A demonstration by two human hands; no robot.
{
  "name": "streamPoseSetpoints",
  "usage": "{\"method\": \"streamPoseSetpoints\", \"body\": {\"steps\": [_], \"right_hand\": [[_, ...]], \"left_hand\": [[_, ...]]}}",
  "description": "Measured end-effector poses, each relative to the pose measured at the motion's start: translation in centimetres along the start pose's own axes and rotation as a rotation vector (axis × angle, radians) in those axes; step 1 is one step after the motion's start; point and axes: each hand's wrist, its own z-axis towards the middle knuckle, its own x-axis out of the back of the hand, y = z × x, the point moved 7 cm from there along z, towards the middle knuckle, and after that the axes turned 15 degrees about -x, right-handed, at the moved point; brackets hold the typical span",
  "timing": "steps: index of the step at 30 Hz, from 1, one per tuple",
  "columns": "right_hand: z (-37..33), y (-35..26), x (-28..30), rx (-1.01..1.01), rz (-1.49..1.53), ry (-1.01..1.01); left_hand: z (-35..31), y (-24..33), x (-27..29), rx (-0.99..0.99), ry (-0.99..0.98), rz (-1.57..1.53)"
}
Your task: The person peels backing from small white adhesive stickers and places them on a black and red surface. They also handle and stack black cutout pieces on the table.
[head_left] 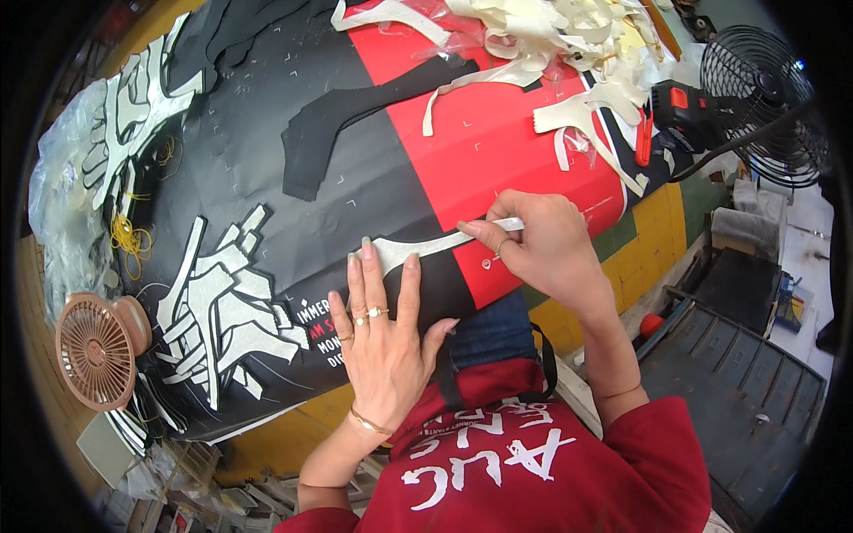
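Printed mat [240,169]: white strip [423,247] under left hand [384,357], end in right hand [546,247]

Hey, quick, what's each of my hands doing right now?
Left hand: open, fingers spread, at the wide end of a white cut strip.
Right hand: closed, pinching the white cut strip near its narrow end.

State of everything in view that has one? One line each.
Left hand: open, fingers spread, fingertips on white strip
Right hand: pinching the strip's narrow end
White strip: laid out, wide end under left fingertips
White pieces at lower left: loosely piled
Black cutout: lying flat, unheld
Yellow thread: tangled
Cream scraps: heaped
Copper fan: running or not, unclear
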Motion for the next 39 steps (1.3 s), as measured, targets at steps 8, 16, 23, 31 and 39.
{"method": "streamPoseSetpoints", "body": {"steps": [8, 16, 23, 31, 39], "right_hand": [[-0.1, -0.2, 0.2, 0.029, -0.015, 0.088], [-1.6, 3.2, 1.4, -0.17, 0.416, 0.061], [-3.3, 1.2, 2.4, 0.212, 0.252, 0.352], [-2.1, 2.8, 1.8, 0.076, 0.209, 0.454], [-2.0, 3.0, 1.4, 0.055, 0.154, 0.474]], "left_hand": [[2.9, 4.1, -2.1, -0.137, 0.061, -0.131], [2.8, 4.0, -3.2, -0.155, 0.102, -0.009], [3.1, 4.2, -3.2, -0.155, 0.108, 0.08], [3.3, 4.2, -2.8, -0.159, 0.095, 0.112], [3.3, 4.3, -2.7, -0.154, 0.065, 0.126]]}}
